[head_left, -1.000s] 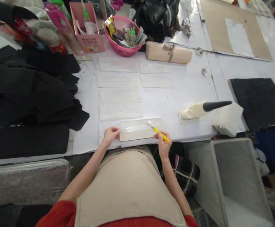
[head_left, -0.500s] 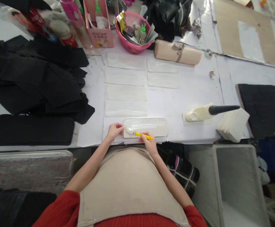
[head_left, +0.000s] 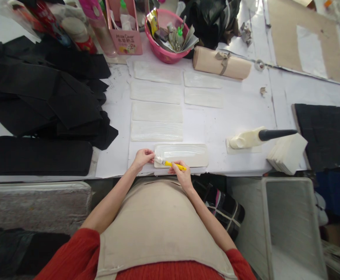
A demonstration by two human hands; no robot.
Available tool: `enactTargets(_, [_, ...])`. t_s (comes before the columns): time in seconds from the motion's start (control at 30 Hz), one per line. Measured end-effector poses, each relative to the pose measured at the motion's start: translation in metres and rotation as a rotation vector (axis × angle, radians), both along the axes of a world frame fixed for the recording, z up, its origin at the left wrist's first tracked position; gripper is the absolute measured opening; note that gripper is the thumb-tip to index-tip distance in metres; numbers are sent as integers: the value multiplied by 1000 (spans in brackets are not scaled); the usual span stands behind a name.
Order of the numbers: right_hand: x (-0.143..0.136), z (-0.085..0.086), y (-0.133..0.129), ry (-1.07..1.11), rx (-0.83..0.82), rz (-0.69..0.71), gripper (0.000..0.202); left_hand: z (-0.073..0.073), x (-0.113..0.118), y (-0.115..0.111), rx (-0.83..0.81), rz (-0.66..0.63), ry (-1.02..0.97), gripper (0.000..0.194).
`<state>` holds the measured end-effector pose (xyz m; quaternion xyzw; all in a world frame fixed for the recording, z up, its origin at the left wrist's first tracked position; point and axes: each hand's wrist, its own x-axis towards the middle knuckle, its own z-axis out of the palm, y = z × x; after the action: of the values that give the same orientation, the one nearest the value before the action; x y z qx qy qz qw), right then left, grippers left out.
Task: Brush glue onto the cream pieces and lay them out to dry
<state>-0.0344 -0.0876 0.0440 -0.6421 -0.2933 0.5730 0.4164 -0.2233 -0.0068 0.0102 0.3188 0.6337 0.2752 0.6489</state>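
Observation:
A flat cream rounded rectangular piece [head_left: 187, 160] lies near the table's front edge, with wet white streaks, apparently glue, over its upper part. My right hand [head_left: 182, 174] grips the yellow handle of a small brush [head_left: 175, 166]. Its white-coated bristles rest on the piece's left end. My left hand [head_left: 144, 158] pinches at the left edge of that piece, thumb and fingers together. Beyond it lie several similar coated strips [head_left: 157, 131] in two columns. To the right stands a cream glue-like container [head_left: 245, 139] with a dark handle sticking out sideways.
Black cut pieces [head_left: 41, 89] heap at the left, behind a long black pad [head_left: 38, 155]. A pink basin [head_left: 165, 56] of small items and a rolled beige bundle [head_left: 201, 62] sit at the back. White cards [head_left: 288, 153] and black sheets [head_left: 323, 136] are at the right.
The brush has slid slightly left, its bristles now closer to the left end of the cream piece. More of the piece's upper area looks wet. My left hand stays at the edge.

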Motion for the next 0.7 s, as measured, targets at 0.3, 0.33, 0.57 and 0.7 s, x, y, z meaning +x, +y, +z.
enactTargets(0.3, [45,6,-32,-160,19,-96,36,-1,2,2,124,-88,106,13])
enactTargets(0.33, [55,7,-36,-206,29,-135,36,-1,2,3,135,-99,119,12])
enactTargets(0.57, [72,25,-50,-403,155,-240,27,-5,1,4,149,-109,152,12])
enactTargets(0.7, [27,19,-33,-176,154,-21,25,-4,0,4,148,-105,147,14])
